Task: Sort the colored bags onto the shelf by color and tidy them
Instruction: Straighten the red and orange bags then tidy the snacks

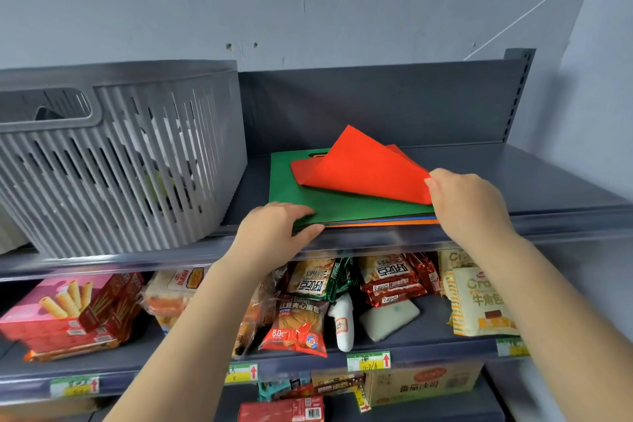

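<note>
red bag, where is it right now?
Head view, top shelf, right of the grey basket: the red bag lies atop the green bag, its corner pinched by the right hand.

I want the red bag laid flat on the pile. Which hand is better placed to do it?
Right. The right hand pinches the lifted corner of the red bag, so it can probably lower it. The left hand grips the front edge of the green bag, steadying the stack.
</note>
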{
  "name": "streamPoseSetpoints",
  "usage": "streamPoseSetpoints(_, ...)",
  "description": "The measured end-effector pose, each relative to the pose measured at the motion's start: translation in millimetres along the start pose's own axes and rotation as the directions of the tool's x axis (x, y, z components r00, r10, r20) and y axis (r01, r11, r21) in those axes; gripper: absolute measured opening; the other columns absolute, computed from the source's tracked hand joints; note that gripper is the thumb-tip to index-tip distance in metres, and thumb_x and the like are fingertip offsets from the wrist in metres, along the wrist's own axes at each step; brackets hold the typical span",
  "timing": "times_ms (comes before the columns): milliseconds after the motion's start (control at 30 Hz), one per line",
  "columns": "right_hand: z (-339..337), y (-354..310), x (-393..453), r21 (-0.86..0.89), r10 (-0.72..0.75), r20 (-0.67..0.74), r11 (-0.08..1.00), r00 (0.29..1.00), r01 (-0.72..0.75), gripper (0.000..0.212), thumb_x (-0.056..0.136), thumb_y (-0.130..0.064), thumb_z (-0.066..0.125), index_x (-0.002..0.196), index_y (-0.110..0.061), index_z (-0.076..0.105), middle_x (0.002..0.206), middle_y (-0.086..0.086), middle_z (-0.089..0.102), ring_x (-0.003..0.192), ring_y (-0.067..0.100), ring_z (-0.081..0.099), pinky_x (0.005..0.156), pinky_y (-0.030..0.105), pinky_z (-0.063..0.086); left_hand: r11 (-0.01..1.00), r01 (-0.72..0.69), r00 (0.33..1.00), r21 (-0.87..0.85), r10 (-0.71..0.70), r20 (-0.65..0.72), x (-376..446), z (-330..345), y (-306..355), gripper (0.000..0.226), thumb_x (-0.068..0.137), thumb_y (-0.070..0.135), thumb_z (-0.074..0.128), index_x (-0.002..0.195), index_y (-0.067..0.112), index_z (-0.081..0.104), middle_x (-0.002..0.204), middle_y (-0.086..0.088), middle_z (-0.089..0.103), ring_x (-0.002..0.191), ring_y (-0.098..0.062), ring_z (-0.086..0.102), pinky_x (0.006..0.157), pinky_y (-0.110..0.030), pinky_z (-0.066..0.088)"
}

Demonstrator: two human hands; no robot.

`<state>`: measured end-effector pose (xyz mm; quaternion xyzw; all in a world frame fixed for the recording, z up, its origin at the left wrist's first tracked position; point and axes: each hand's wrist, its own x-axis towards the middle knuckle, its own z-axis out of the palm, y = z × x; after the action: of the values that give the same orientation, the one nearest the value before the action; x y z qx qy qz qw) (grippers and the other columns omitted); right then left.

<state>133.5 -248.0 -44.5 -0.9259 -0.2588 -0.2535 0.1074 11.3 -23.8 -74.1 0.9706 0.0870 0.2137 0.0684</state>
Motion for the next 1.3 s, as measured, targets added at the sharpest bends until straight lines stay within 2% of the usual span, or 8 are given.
streamPoseSetpoints(367, -12.4, -1.4, -22.4, -0.080, -0.120, 0.040, 0.989, 0.992, 0.123, 0.021, 0.102, -0.024, 0.033, 0.110, -0.013, 0.050, 0.075, -0.001, 0.051, 0.064, 0.021, 0.046, 0.048, 0.027, 0.028, 0.958, -0.287, 0.937, 0.004, 0.281, -0.209, -28.4, -20.0, -9.8, 0.038, 0.088, 0.035, 0.042, 0.092, 0.018, 0.076, 0.084, 0.005, 0.074, 0.076, -0.016, 0.069, 0.067, -0.027, 0.052)
streamPoseSetpoints(500, -18.2, 4.3, -39.9, 0.273, -0.148, 0.035, 0.953, 0.988, 0.133, 0.036, 0.099, -0.037, 0.032, 0.105, -0.021, 0.064, 0.081, -0.002, 0.065, 0.080, 0.024, 0.060, 0.065, 0.031, 0.044, 0.956, -0.293, 0.915, -0.017, 0.276, -0.295, -58.2, -24.1, -14.4, 0.037, 0.088, 0.037, 0.046, 0.096, 0.016, 0.075, 0.091, 0.007, 0.073, 0.082, -0.012, 0.067, 0.074, -0.027, 0.054)
streamPoseSetpoints(667, -13.0, 19.0, -41.0, 0.316, 0.079, 0.057, 0.944, 0.995, -0.093, 0.038, 0.096, -0.044, 0.041, 0.113, -0.020, 0.065, 0.107, 0.003, 0.068, 0.100, 0.026, 0.058, 0.077, 0.035, 0.046, 0.907, 0.100, 0.924, -0.409, -0.237, -0.300, -85.3, -24.4, -5.1, 0.043, 0.086, 0.052, 0.052, 0.109, 0.019, 0.068, 0.108, 0.011, 0.063, 0.104, -0.006, 0.053, 0.087, -0.023, 0.038)
streamPoseSetpoints(833, -8.6, 25.1, -39.5, 0.404, 0.201, 0.261, 0.865, 0.944, -0.296, 0.045, 0.092, -0.039, 0.054, 0.130, -0.013, 0.052, 0.136, 0.005, 0.051, 0.125, 0.024, 0.046, 0.095, 0.036, 0.039, 0.461, 0.464, 0.730, -0.757, -0.682, 0.032, -80.8, -26.1, 2.6, 0.036, 0.090, 0.032, 0.061, 0.121, 0.014, 0.059, 0.113, -0.001, 0.062, 0.098, -0.022, 0.062, 0.082, -0.034, 0.049)
streamPoseSetpoints(967, -9.6, 25.1, -38.8, 0.555, 0.256, 0.285, 0.741, 0.924, -0.377, 0.055, 0.088, -0.025, 0.065, 0.136, -0.007, 0.045, 0.139, 0.010, 0.048, 0.126, 0.027, 0.046, 0.099, 0.037, 0.038, 0.087, 0.485, 0.688, -0.870, -0.652, 0.318, -69.4, -39.5, 10.7, 0.025, 0.088, 0.023, 0.066, 0.106, 0.007, 0.058, 0.093, -0.011, 0.064, 0.061, -0.021, 0.064, 0.052, -0.030, 0.053)
streamPoseSetpoints(1033, -10.4, 29.4, -37.8, 0.648, 0.300, 0.318, 0.623, 0.899, -0.437, 0.062, 0.084, -0.013, 0.069, 0.139, -0.004, 0.040, 0.138, 0.014, 0.049, 0.117, 0.029, 0.053, 0.094, 0.037, 0.042, 0.080, 0.483, 0.681, -0.872, -0.660, 0.316, -65.8, -43.0, 18.4, 0.009, 0.089, 0.007, 0.062, 0.096, 0.006, 0.057, 0.079, -0.014, 0.064, 0.044, -0.015, 0.058, 0.041, -0.024, 0.049)
streamPoseSetpoints(1133, -12.0, 38.0, -40.1, 0.749, 0.341, 0.470, 0.334, 0.814, -0.572, 0.065, 0.081, -0.003, 0.070, 0.139, -0.002, 0.040, 0.119, 0.014, 0.060, 0.073, 0.021, 0.059, 0.070, 0.031, 0.049, 0.125, 0.499, 0.694, -0.858, -0.650, 0.309, -74.5, -43.2, 23.3, 0.022, 0.088, -0.006, 0.057, 0.106, 0.007, 0.058, 0.079, -0.018, 0.067, 0.041, -0.014, 0.059, 0.040, -0.022, 0.050)
streamPoseSetpoints(1300, -17.3, 51.5, -48.1, 0.705, 0.194, 0.702, -0.052, 0.685, -0.707, 0.023, 0.084, -0.014, 0.068, 0.104, -0.007, 0.061, 0.085, 0.006, 0.063, 0.065, 0.016, 0.057, 0.040, 0.020, 0.041, 0.142, 0.487, 0.720, -0.861, -0.623, 0.305, -114.7, -54.3, 27.2, 0.029, 0.086, -0.011, 0.056, 0.107, 0.009, 0.061, 0.078, -0.017, 0.072, 0.048, -0.022, 0.064, 0.042, -0.026, 0.053)
